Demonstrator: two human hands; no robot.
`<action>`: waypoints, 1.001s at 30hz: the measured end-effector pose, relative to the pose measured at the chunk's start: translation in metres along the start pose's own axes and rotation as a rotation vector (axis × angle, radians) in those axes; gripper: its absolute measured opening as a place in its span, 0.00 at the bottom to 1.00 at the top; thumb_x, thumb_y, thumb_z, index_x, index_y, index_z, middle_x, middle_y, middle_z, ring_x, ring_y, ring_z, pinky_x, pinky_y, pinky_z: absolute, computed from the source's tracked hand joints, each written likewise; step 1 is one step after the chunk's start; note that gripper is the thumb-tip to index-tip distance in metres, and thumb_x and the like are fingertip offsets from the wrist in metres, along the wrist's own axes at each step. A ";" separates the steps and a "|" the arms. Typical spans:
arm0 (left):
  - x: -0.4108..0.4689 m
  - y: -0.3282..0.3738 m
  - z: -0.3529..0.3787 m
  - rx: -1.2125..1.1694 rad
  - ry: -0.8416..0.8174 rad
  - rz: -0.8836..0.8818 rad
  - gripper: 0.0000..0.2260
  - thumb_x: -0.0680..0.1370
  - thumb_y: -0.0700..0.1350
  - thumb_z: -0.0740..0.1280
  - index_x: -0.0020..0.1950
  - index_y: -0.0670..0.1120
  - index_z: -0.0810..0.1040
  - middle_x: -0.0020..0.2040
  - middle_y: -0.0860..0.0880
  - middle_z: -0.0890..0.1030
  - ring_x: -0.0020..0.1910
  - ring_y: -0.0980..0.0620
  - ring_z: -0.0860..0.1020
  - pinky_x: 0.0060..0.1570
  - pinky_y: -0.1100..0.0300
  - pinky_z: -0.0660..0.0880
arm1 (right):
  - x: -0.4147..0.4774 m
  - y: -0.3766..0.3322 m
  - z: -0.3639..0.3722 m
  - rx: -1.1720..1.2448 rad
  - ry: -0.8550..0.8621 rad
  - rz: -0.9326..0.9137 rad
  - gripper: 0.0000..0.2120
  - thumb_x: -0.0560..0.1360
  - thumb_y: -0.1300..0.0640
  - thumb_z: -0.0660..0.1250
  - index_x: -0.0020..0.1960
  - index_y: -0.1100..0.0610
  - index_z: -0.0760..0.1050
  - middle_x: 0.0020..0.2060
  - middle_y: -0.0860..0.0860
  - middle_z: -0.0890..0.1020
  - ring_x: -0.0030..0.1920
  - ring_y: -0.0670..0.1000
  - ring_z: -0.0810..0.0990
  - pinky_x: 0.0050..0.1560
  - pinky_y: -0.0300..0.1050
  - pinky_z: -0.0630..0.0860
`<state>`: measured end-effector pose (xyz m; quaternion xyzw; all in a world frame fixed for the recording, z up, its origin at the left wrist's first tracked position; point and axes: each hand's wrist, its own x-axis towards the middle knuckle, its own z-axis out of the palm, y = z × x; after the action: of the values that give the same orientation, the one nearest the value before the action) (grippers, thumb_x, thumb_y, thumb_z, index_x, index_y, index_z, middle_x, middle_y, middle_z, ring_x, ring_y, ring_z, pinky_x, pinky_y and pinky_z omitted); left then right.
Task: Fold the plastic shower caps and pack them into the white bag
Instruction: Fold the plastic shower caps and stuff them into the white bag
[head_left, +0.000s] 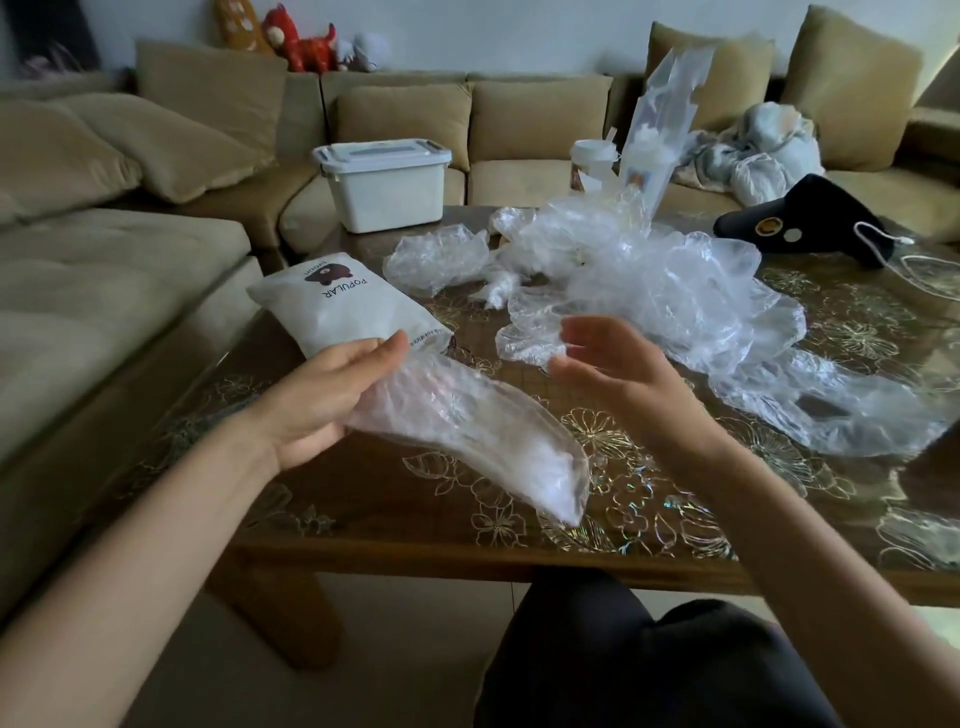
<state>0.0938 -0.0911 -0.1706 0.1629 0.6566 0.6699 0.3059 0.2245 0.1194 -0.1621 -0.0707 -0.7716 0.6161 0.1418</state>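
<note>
My left hand (332, 395) holds one end of a folded, elongated clear shower cap (478, 436) above the table, thumb on top and fingers beneath it. The cap droops to the lower right. My right hand (613, 364) hovers just right of it with fingers relaxed and spread, holding nothing. The white bag (348, 306), printed POPULAR with a bear logo, lies on the table beyond my left hand, its mouth toward me. A loose heap of clear shower caps (649, 291) spreads over the table behind my right hand.
The wooden table (415, 540) has a floral transparent cover. A white lidded box (384, 182), a cup (592, 161), a tall plastic wrapper (660, 130) and a black cap (800, 218) stand at the far side. A beige sofa (104, 260) runs left and behind.
</note>
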 end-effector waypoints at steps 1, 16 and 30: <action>-0.002 0.005 -0.001 0.020 -0.060 0.000 0.25 0.66 0.57 0.68 0.55 0.41 0.77 0.50 0.46 0.84 0.46 0.55 0.82 0.45 0.63 0.79 | 0.004 -0.013 0.000 0.029 -0.151 0.033 0.25 0.67 0.49 0.68 0.62 0.52 0.69 0.58 0.46 0.77 0.54 0.41 0.79 0.49 0.32 0.77; -0.013 0.026 0.050 0.910 0.416 0.227 0.23 0.77 0.62 0.56 0.31 0.47 0.63 0.28 0.50 0.64 0.30 0.52 0.65 0.31 0.58 0.58 | 0.007 0.002 0.038 -0.052 -0.512 0.166 0.14 0.74 0.56 0.69 0.47 0.69 0.78 0.38 0.57 0.81 0.35 0.51 0.79 0.43 0.47 0.78; 0.000 0.029 0.046 1.006 0.278 0.804 0.23 0.78 0.47 0.64 0.25 0.49 0.60 0.22 0.54 0.60 0.24 0.59 0.67 0.27 0.69 0.62 | -0.029 0.023 0.041 0.091 -0.627 0.221 0.07 0.73 0.58 0.71 0.47 0.61 0.79 0.40 0.52 0.84 0.42 0.50 0.82 0.50 0.47 0.79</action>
<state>0.1164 -0.0536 -0.1383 0.4304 0.8109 0.3584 -0.1694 0.2381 0.0781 -0.1969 0.0455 -0.7370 0.6534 -0.1668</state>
